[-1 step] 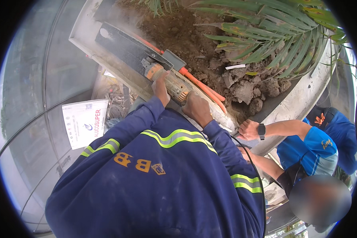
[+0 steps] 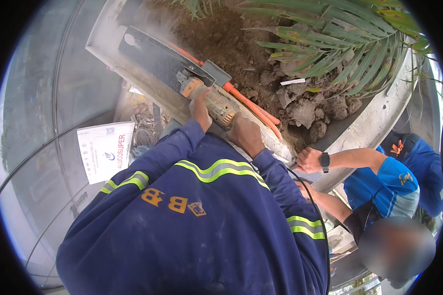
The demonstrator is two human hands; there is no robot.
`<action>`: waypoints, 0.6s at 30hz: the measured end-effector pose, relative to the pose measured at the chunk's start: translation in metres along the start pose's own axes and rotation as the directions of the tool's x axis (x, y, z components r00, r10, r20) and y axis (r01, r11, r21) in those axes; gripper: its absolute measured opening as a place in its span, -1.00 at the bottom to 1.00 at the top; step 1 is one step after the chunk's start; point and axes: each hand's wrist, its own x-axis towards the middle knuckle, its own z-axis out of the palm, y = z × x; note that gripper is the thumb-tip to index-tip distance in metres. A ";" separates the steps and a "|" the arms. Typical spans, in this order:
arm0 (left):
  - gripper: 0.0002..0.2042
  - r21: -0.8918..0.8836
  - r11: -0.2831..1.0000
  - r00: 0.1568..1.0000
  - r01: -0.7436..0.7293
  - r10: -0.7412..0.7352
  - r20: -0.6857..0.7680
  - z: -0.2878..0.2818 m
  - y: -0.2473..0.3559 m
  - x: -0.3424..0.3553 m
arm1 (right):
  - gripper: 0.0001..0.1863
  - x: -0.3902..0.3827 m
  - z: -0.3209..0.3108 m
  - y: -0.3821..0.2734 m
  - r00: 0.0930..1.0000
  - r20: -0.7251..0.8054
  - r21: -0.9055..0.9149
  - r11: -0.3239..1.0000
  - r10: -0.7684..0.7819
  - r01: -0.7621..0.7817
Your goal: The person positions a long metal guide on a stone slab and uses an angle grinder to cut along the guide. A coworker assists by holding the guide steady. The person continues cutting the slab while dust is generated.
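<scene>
A dusty orange angle grinder (image 2: 214,103) lies tilted along the top of the planter wall (image 2: 142,88), its head pointing to the far left. My left hand (image 2: 200,110) is wrapped round its body behind the head. Closed on the rear end of the grinder is my right hand (image 2: 246,133). The grinder's head touches or sits right beside a dark flat slab (image 2: 150,56) coated in pale dust; its disc is hidden. A grey rectangular piece (image 2: 216,73) stands just past the head, close to orange conduits (image 2: 253,109).
Loose soil (image 2: 300,110) and palm fronds (image 2: 349,44) fill the planter. On the right, a co-worker's hand (image 2: 308,161) rests near the wall's edge. A black cable (image 2: 312,194) runs past my right arm. At left are a white printed board (image 2: 106,152) and glass panels (image 2: 91,64).
</scene>
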 end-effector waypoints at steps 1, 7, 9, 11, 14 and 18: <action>-0.62 0.004 1.000 1.000 -0.005 0.005 0.003 -0.003 -0.002 -0.002 | -0.64 -0.005 -0.003 -0.002 0.999 0.024 0.000 1.000 0.021 -0.021; -0.68 -0.135 0.990 0.999 0.045 -0.041 0.031 0.005 -0.001 0.011 | -0.63 0.005 -0.001 0.006 0.999 -0.033 -0.031 0.999 -0.007 0.006; -0.68 -0.169 0.985 0.997 0.045 -0.035 0.064 -0.001 -0.010 0.022 | -0.66 0.006 0.001 0.008 1.000 0.003 -0.030 1.000 -0.003 0.003; -0.69 -0.193 0.979 0.997 0.063 -0.054 0.050 0.011 -0.003 0.003 | -0.69 0.001 0.000 0.007 1.000 0.012 -0.019 1.000 0.012 -0.012; -0.70 -0.168 0.979 0.993 0.114 -0.115 0.008 0.016 0.003 0.001 | -0.69 0.003 -0.001 0.011 1.000 0.011 0.009 1.000 0.013 -0.014; -0.65 -0.143 0.989 0.999 0.041 -0.044 -0.012 0.008 -0.001 0.006 | -0.64 0.004 -0.008 0.002 1.000 0.007 0.018 1.000 0.019 -0.019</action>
